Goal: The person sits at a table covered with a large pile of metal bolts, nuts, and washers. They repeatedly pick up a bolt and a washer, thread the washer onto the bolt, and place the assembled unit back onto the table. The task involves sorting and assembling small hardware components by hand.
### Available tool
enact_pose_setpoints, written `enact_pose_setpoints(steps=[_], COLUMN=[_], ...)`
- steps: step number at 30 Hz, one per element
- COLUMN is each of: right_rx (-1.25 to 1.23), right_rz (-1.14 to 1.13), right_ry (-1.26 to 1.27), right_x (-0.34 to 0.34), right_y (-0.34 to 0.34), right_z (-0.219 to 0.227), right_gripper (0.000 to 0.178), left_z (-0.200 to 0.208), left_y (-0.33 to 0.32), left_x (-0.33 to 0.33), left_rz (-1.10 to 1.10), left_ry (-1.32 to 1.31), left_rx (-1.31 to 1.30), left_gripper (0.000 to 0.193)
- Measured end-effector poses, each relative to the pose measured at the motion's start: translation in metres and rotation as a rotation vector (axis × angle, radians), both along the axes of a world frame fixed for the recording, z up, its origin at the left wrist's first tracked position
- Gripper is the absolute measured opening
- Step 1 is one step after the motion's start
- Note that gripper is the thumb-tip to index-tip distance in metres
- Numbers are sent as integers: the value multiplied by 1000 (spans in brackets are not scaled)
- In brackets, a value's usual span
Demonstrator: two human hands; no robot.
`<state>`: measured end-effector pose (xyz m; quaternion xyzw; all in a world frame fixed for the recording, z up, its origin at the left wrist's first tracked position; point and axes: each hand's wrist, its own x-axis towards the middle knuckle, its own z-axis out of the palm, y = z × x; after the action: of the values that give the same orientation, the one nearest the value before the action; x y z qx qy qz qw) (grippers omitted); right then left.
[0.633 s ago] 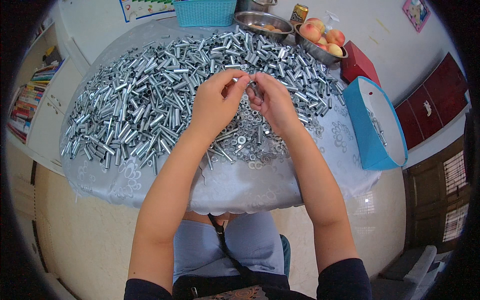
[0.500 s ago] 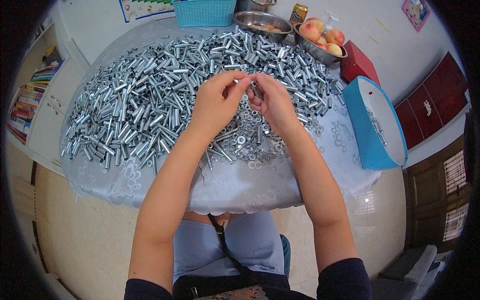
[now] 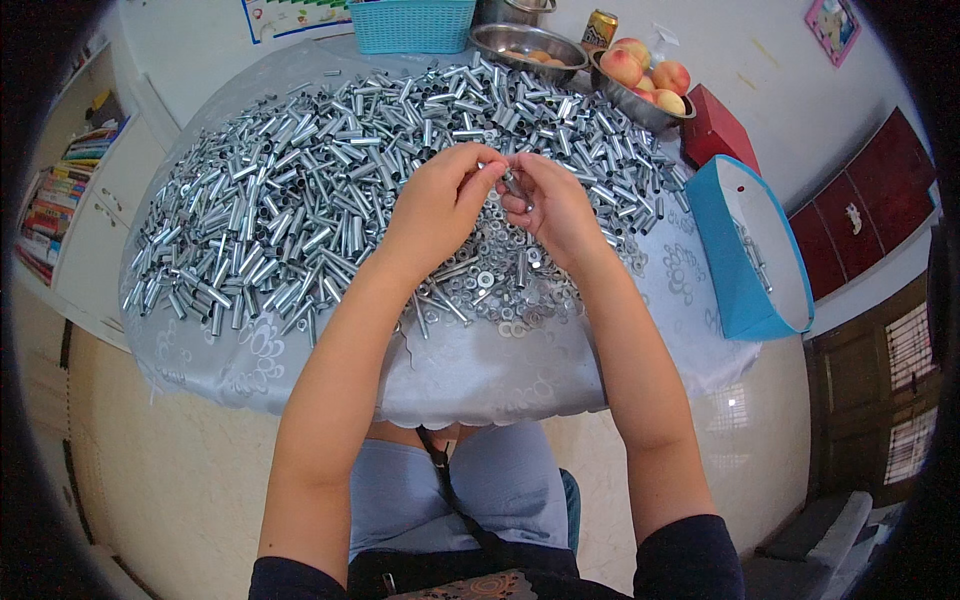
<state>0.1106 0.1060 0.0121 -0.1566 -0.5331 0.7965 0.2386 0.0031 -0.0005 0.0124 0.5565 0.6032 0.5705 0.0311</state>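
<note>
Over the heap, my two hands meet at the fingertips. My right hand (image 3: 556,212) is closed round a short silver metal sleeve (image 3: 516,187), which tilts down to the right. Thumb and forefinger of my left hand (image 3: 445,197) pinch together at the sleeve's upper end; whatever small part they grip is hidden by the fingers. Loose metal sleeves (image 3: 290,190) lie piled to the left and beyond my hands. Flat washers (image 3: 485,280) and nuts are spread below my hands, with a few long bolts (image 3: 450,305) near my left forearm.
A blue fabric box (image 3: 735,290) with several metal pieces inside stands at the right table edge. Behind it are a red box (image 3: 715,125) and a steel bowl of peaches (image 3: 640,105). Another steel bowl (image 3: 485,42), a drink can (image 3: 598,32) and a turquoise basket (image 3: 412,28) line the back.
The sleeve in my right hand has turned slightly and shows more between my fingers. Both hands stay together in nearly the same place.
</note>
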Motion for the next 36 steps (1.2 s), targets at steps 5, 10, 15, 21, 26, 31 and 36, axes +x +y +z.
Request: enact_pose_setpoints(steps=[5,10,15,21,26,31,36], right_rx=[-94,-120,14,19,63,79,65], right_rz=[33,132,156,189,160,130,109], right_ry=[90,70,-12,-2,22,7,2], right_x=[1,1,0,-1,0,0,1], right_y=[-6,-5,-8,-8,-6,-7,-7], right_z=[7,6,2,-2,-2,0,2], right_gripper=[22,22,25,24,27,26,25], left_z=[0,-2,4,4,-3,9,10], left_y=[1,5,2,1,5,-1,-4], left_x=[-2,-5,-2,-3,-6,-4,-12], left_rz=[54,97,87,48,31,-101,-147], left_ry=[-126,-214,-294,-332,-258,-436,-626], left_rx=[36,132,131,100,43,105,37], left_gripper=[14,17,16,14,14,21,30])
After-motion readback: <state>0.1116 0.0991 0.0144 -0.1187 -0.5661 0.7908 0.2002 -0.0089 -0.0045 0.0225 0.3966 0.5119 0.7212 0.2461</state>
